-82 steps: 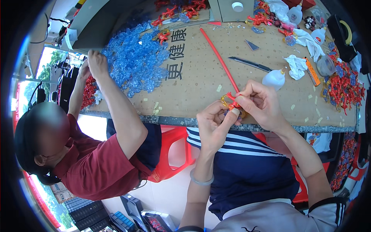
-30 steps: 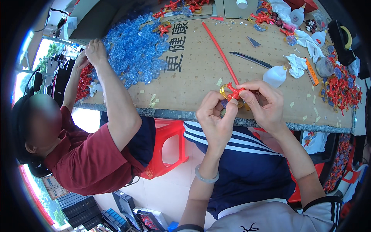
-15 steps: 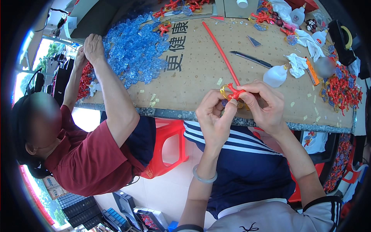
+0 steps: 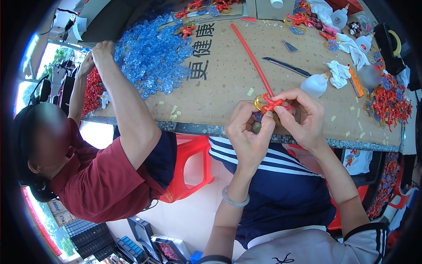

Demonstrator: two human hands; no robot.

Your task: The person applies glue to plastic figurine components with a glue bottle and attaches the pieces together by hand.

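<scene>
A small glossy red figurine (image 4: 271, 104) with thin limbs is held between my two hands, just above the table's front edge. My left hand (image 4: 249, 132) is closed around its left and lower part, thumb pressed against it. There a gold-coloured ring (image 4: 257, 104) sticks out, and a purplish translucent piece (image 4: 258, 116) shows between the fingers. My right hand (image 4: 305, 115) pinches the figurine's right end with thumb and index finger. Part of the figurine is hidden by my fingertips. A long red rod (image 4: 251, 56) lies on the table, its near end just beyond the figurine.
Beyond my right hand are a white squeeze bottle (image 4: 314, 85), a slim black tool (image 4: 286, 66), crumpled white cloth (image 4: 338, 74) and an orange tube (image 4: 355, 82). Red figurines (image 4: 387, 103) pile at right. Clear blue pieces (image 4: 151, 57) heap at left, beside a co-worker's arm (image 4: 127, 92).
My hands and the figurine have shifted slightly right, and the figurine's limbs now point at a different angle. The co-worker's hands have also moved a little.
</scene>
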